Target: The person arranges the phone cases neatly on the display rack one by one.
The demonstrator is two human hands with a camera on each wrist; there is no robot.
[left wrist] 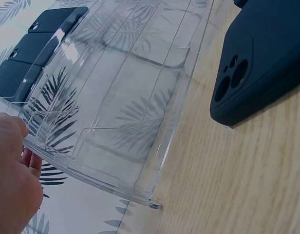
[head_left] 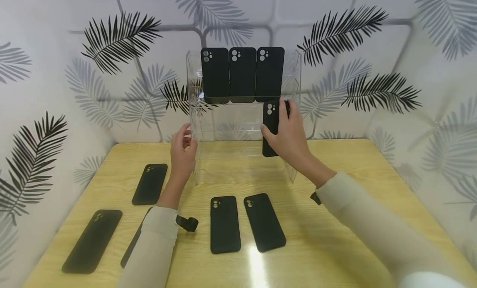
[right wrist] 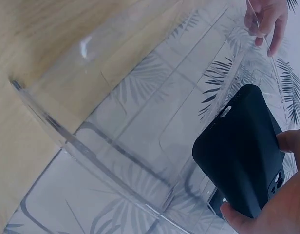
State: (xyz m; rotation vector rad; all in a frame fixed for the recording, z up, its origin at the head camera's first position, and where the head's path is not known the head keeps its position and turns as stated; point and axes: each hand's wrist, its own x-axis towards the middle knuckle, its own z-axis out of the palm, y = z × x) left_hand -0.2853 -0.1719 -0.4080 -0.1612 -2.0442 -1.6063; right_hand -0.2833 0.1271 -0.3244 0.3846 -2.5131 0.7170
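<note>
In the right centre of the head view, your right hand (head_left: 292, 130) pinches one black phone case (head_left: 271, 126) by its edges, just under the rightmost of three cases (head_left: 242, 74) standing side by side in the top row of the clear stand (head_left: 194, 122). Your hand covers part of the held case. Your left hand (head_left: 182, 153), left of centre, is curled around the stand's left edge, gripping it. Five more cases lie on the wooden table (head_left: 335, 221): two at lower centre, three at lower left, one of these partly blocked by your left sleeve (head_left: 154, 242). That makes nine cases visible to you, and one stand. Behind stands a wall (head_left: 283, 14) printed with leaves.
</note>
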